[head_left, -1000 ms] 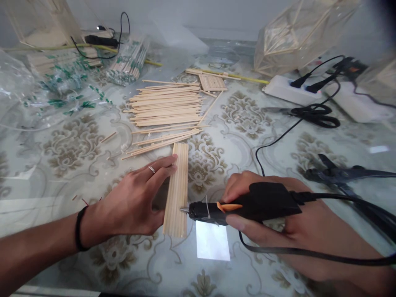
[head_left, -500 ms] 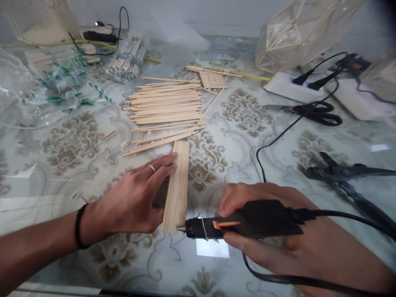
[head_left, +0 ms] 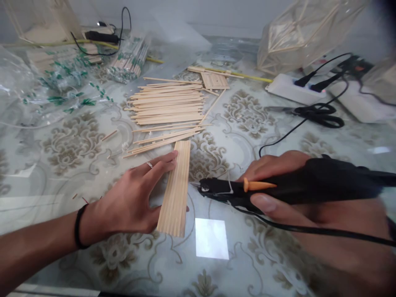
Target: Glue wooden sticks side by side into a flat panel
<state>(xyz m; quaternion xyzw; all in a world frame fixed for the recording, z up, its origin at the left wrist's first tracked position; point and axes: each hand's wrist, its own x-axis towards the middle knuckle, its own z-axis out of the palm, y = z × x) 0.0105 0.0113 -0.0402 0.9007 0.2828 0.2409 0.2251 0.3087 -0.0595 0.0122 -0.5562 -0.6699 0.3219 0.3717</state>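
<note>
My left hand (head_left: 130, 200) is closed around a narrow panel of bamboo sticks (head_left: 175, 192) laid side by side. Its fingers press the panel's left edge, and a thumb tip shows past the right edge, so the near end looks lifted. In my right hand (head_left: 328, 251) is a black hot glue gun (head_left: 297, 183) with an orange trigger, gripped by fingers and thumb. The nozzle points left, just right of the panel and apart from it. A thin strand of glue hangs on the gun's front. Beyond the panel lies a pile of loose sticks (head_left: 170, 105).
Scissors (head_left: 315, 113) and a white power strip (head_left: 295, 88) with black plugs lie at the right. Wrapped stick bundles (head_left: 128, 62) and plastic wrappers (head_left: 68, 78) are at the back left. A stick frame (head_left: 297, 37) stands at the back right; a small stick panel (head_left: 215, 80) lies behind the pile.
The glue gun has moved up and right, its nozzle leaving the panel's near end. The panel has tilted slightly in my left hand. Pliers seen earlier at right are now hidden.
</note>
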